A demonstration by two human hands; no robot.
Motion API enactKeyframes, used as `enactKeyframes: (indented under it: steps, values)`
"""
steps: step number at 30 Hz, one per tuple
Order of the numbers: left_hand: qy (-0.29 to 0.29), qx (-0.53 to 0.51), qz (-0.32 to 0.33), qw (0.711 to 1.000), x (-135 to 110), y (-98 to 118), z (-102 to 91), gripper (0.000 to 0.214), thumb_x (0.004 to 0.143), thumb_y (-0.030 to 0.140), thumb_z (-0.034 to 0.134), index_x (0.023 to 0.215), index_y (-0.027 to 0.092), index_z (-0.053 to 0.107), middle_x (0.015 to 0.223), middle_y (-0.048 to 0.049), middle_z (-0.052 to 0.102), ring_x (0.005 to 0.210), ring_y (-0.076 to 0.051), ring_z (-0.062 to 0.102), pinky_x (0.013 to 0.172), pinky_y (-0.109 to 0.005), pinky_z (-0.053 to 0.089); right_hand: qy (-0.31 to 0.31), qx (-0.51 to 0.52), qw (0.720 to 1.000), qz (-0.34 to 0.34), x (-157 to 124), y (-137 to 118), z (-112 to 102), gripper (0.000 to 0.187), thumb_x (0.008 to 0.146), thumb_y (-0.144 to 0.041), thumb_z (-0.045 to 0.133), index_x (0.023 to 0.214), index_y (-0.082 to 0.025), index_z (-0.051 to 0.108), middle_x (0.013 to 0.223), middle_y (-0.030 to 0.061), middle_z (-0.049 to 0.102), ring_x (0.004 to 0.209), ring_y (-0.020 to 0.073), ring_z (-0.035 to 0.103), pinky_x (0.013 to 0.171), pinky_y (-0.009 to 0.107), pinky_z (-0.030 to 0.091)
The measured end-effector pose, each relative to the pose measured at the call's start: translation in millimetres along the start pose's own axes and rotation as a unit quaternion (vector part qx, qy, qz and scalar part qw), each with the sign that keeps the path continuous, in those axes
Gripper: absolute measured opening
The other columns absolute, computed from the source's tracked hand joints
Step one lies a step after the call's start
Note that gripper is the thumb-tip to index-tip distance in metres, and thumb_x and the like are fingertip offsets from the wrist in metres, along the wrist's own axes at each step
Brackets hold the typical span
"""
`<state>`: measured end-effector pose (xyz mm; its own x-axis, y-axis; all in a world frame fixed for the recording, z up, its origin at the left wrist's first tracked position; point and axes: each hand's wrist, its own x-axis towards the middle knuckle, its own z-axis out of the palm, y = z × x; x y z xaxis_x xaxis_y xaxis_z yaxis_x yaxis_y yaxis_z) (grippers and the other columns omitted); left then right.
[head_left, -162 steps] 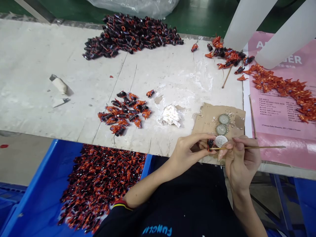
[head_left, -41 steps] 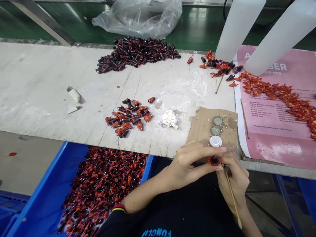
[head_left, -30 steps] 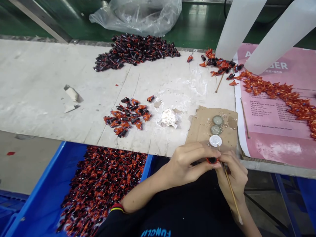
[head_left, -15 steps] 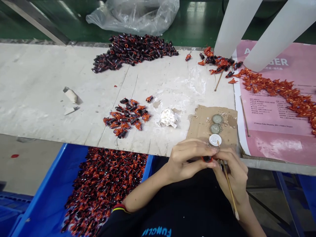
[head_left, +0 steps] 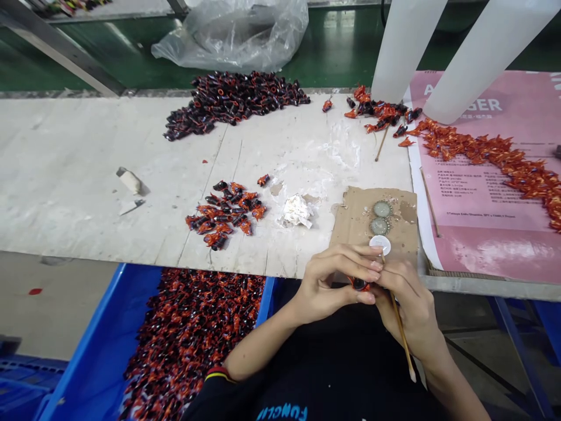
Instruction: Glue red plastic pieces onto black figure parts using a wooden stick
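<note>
My left hand (head_left: 335,279) is closed, pinching a small red-and-black foil tube (head_left: 359,284) between thumb and fingers at the table's front edge. My right hand (head_left: 409,307) is closed on a thin wooden stick (head_left: 400,327), whose upper tip reaches the white cap (head_left: 379,243) on a piece of cardboard (head_left: 350,222). Both hands touch each other just below the cap. Two greenish caps (head_left: 380,217) lie behind the white one.
A small heap of red-black tubes (head_left: 228,211) and a crumpled white wad (head_left: 297,210) lie on the white table. A large dark pile (head_left: 232,100) sits at the back. Orange foil pieces (head_left: 495,158) trail over a pink sheet (head_left: 495,204). A blue bin (head_left: 92,351) holds many tubes.
Five seconds ago the stick lay level, pointing right from the tube. Now it stands steep, tip up at the white cap, and the hands have shifted slightly left and closer together.
</note>
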<state>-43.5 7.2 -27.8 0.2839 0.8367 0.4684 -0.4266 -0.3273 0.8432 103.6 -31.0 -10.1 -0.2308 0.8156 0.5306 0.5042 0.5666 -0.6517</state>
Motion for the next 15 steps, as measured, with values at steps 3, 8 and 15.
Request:
enactKeyframes:
  steps: [3,8,15]
  values:
    - [0.012,-0.012,-0.018,1.000,-0.8,-1.0,0.7,0.021,0.078,0.021,0.078,0.098,0.022,0.073,0.093,-0.0043,0.075,0.104,-0.022,0.071,0.098,-0.038,0.057,-0.004,-0.011,1.000,0.002,-0.8,-1.6,2.3,0.024,0.093,-0.006,0.048,0.104,-0.024,0.058,0.080,0.0003,0.066,0.075,0.0157,0.065,0.068,0.028,0.053]
    - [0.067,-0.034,-0.059,0.995,-1.3,-6.0,-0.4,0.015,0.081,0.025,0.076,0.095,0.023,0.074,0.095,-0.0039,0.075,0.111,-0.020,0.068,0.102,-0.036,0.053,0.017,-0.019,0.999,0.048,-2.0,3.4,9.7,0.020,0.095,-0.014,0.052,0.112,-0.023,0.058,0.094,0.0032,0.066,0.090,0.0159,0.064,0.080,0.028,0.053]
    - [0.133,-0.107,-0.169,0.971,-0.9,0.5,-4.3,0.020,0.082,0.039,0.074,0.086,0.020,0.071,0.095,-0.0055,0.077,0.115,-0.025,0.066,0.091,-0.035,0.057,0.109,0.053,0.985,0.123,1.6,-2.5,-18.4,0.046,0.102,-0.045,0.023,0.137,-0.028,0.048,0.129,0.0102,0.057,0.128,0.0258,0.050,0.104,0.046,0.044]
